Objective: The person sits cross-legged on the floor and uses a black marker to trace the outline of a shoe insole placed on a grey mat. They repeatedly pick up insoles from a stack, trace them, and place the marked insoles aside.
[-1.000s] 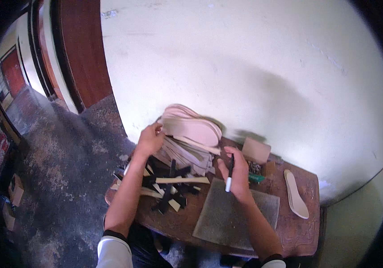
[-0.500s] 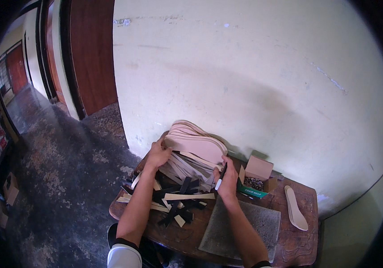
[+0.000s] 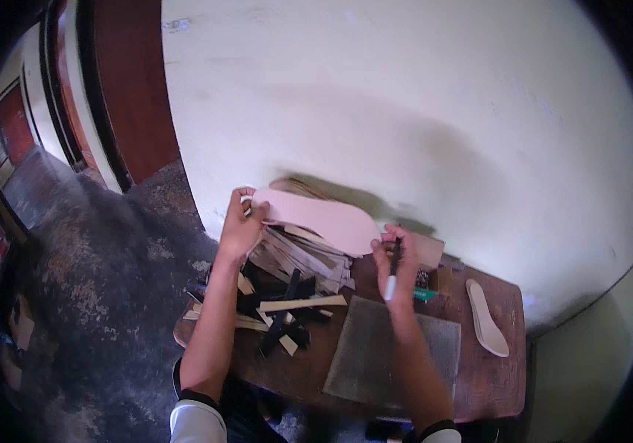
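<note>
Insole near box of bits

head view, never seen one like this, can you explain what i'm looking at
There is no machine here: these are a person's own bare hands. The picture comes from a wide fisheye camera worn on the head, looking down, so straight edges bend near the rim.

The left hand grips one end of a pale sole; the right hand is at its other end and also holds a pen.

On the wooden table lie grey strips, black and cream strips, a flat grey slab, a partly hidden box and more soles at the right.
</note>
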Demonstrator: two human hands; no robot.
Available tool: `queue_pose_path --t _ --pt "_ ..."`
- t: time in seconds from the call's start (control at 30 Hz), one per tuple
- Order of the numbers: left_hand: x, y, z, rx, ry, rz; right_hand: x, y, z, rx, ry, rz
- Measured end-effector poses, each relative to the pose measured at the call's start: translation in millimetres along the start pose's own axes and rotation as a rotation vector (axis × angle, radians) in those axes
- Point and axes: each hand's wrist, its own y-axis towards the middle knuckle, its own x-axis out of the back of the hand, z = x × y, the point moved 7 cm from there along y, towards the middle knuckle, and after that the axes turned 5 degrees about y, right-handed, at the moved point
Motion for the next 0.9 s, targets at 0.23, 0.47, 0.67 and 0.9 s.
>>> queue_pose_path --t 0.23,0.47,0.67,0.9 --pt "-67.3 -102.5 -54.9 0.137 0.18 0.463 127.5 -47.1 44.1 -0.365 0.156 0.049" --pt "-130.1 -259.2 -1.9 0.3 0.371 1.036 217.7 -115.4 17.6 -0.577 -0.045 0.25" --pt "-168.2 -277.0 3.5 -0.07 0.786 1.085 218.5 -142.9 0.5 -0.543 -0.066 0.321" --pt "-192.3 -271.3 -1.5 -0.585 0.728 0.974 210.6 -131.5 22.8 -0.386 -0.39 0.323"
